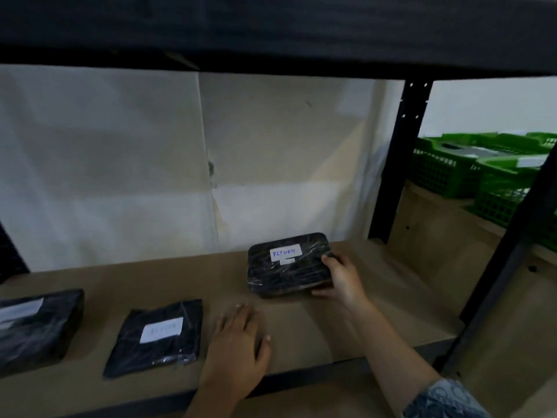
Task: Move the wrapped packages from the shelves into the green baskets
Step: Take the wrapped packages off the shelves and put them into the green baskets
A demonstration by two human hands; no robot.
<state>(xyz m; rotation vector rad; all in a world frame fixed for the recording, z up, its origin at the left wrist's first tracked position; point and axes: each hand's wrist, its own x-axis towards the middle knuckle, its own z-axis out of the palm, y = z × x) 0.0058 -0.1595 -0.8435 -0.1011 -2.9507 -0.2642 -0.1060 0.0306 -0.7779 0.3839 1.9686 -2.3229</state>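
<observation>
A black wrapped package (286,268) with a white "RETURN" label lies on the brown shelf board (376,303). My right hand (340,280) grips its right edge, thumb on top and fingers under the side. My left hand (238,342) hovers open over the shelf, fingers spread, just right of a flat black wrapped package (156,336) with a white label. A third, thicker wrapped package (36,324) sits at the far left. Green baskets (446,173) stand on a lower surface to the right, beyond the shelf post.
The shelf above (271,31) hangs low overhead. Black uprights (398,158) frame the right side between the shelf and the baskets. White sheeting backs the shelf. One green basket holds something grey.
</observation>
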